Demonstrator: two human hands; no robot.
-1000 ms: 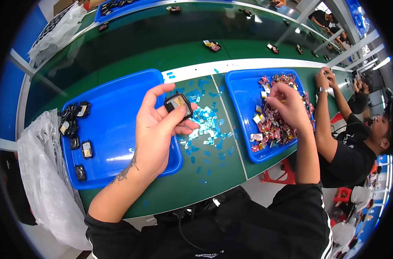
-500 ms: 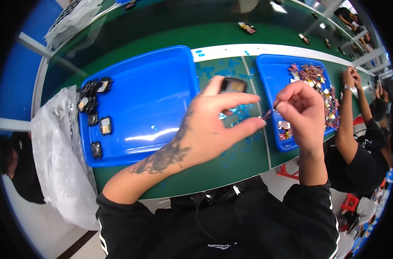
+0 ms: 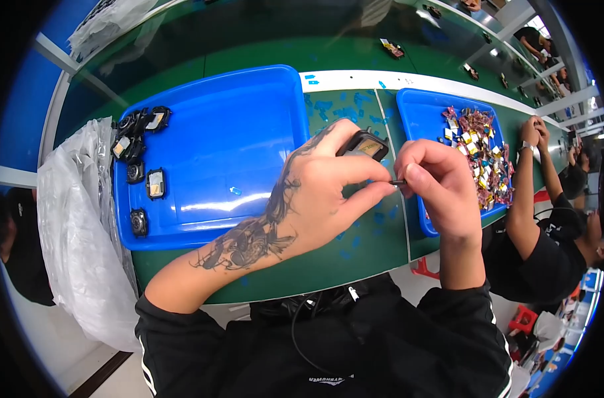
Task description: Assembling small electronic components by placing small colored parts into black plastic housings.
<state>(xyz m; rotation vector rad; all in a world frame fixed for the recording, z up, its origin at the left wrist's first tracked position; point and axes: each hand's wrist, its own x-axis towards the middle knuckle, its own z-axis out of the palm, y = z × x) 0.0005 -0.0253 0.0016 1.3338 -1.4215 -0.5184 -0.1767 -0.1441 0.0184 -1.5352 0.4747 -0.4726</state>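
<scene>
left hand (image 3: 328, 176) curled on black casing (image 3: 369, 147), its fingertips (image 3: 384, 190) also pinching small dark part (image 3: 398, 183), right hand (image 3: 438, 186) pinched shut on same part, above green tabletop (image 3: 381, 249), by right blue tray (image 3: 428, 123)'s left edge

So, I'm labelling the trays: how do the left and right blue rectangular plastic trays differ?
The left blue tray looks larger than the right blue tray. The left tray holds a few black casings near its left end; the right tray, a heap of small multicoloured parts. Both are rectangular and rimmed.
</scene>
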